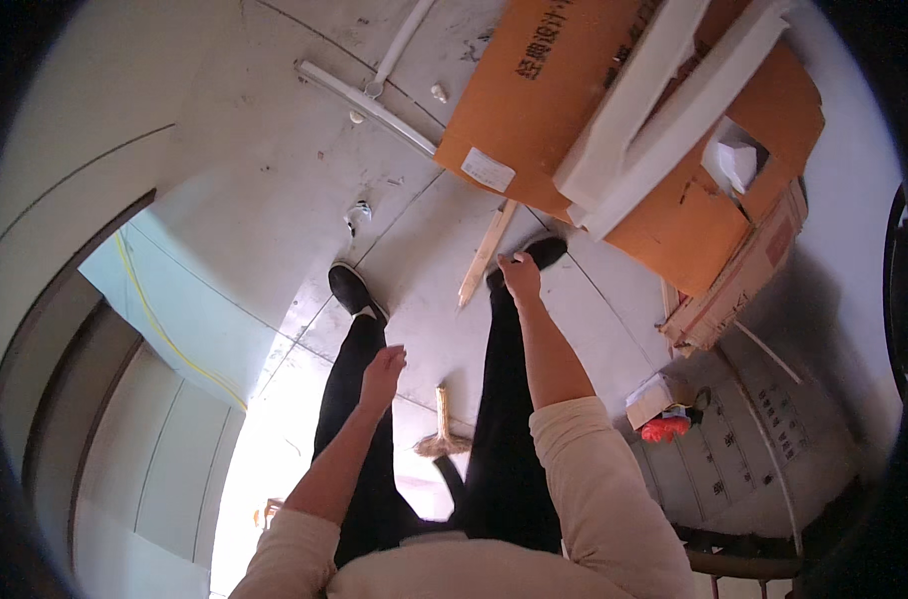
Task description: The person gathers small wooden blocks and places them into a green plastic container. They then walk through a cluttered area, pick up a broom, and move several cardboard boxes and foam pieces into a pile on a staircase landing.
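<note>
My left hand [383, 379] hangs above my left leg with its fingers loosely curled; nothing shows in it. Over my other foot is my right hand [520, 277], its thumb and fingers bent and no object seen between them. Near the right hand a narrow wooden strip [487, 251] lies on the tiled floor, partly beneath a large orange cardboard box [529, 120]. Two long white foam pieces [671, 150] rest on that box. Behind my feet, between my legs, a straw broom [443, 442] lies on the floor.
A white metal bar [371, 108] with a joined tube lies at the top. Crumpled clear plastic [359, 214] is near one shoe. Torn flattened cardboard [746, 277], a small open box [648, 400] and a red plastic item [665, 428] are at right. A yellow cord [154, 318] runs at left.
</note>
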A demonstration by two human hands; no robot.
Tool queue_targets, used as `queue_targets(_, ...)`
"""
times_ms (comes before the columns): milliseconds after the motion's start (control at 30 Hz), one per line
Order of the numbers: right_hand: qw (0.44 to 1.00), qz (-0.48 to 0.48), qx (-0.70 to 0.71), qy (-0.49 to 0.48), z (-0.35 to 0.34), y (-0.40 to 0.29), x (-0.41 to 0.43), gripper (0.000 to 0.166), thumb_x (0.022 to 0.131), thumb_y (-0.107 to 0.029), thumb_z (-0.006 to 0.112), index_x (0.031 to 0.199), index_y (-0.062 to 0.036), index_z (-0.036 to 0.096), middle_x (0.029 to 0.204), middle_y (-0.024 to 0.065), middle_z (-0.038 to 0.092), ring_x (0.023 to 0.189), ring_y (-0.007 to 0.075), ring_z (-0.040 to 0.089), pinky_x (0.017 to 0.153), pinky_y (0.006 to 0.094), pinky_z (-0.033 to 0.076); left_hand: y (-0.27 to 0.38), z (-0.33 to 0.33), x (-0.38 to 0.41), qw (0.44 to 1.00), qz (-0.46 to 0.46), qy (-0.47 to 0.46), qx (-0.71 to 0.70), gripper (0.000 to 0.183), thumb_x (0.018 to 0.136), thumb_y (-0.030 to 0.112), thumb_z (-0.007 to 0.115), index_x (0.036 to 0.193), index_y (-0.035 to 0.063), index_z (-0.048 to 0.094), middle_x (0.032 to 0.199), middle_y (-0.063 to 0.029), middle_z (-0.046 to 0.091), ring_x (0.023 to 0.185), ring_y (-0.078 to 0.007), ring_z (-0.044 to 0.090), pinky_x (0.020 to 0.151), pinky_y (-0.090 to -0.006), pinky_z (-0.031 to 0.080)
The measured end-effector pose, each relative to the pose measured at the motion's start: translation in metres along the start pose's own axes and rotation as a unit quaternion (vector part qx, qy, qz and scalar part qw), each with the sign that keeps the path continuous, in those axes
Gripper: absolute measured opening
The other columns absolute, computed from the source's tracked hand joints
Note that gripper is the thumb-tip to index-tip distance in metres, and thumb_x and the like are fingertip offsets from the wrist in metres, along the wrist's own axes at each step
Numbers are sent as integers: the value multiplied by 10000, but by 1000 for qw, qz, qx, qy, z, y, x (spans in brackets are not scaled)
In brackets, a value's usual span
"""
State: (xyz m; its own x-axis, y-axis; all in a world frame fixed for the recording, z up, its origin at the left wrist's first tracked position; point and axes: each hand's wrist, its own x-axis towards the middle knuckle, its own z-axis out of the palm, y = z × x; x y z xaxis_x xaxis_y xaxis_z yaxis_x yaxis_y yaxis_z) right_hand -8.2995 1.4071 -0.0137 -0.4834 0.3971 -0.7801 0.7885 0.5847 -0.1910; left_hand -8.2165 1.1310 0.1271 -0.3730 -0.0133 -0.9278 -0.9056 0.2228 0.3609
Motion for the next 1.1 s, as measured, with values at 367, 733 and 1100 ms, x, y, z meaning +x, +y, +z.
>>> queue_targets(367,984,90,20,151,98,-6,91,595,603,-334,687,956,61,416,935,231,505,884,348,505,757,407,418,-6,16,-10,966,-38,-93,-238,280,838,56,417,1116,26,417,1043,-81,513,953,-157,491,775,-247,384)
queue_targets(733,985,-1,-97,-140,127,13,-76,314,646,-243,629,812,-13,495,853,173,513,807,319,517,695,402,432,-43,-1,-12,996,3,-4,-92,274,823,98,468,1086,26,439,973,-79,540,896,-137,519,758,-267,418)
queue_targets(1100,863,-487,-109,74,112,-220,-19,382,732,-340,536,955,-35,484,850,135,497,782,279,514,646,364,446,158,-108,-113,886,249,389,36,472,753,117,506,1186,23,344,1158,-123,413,1069,-224,394,859,-330,353)
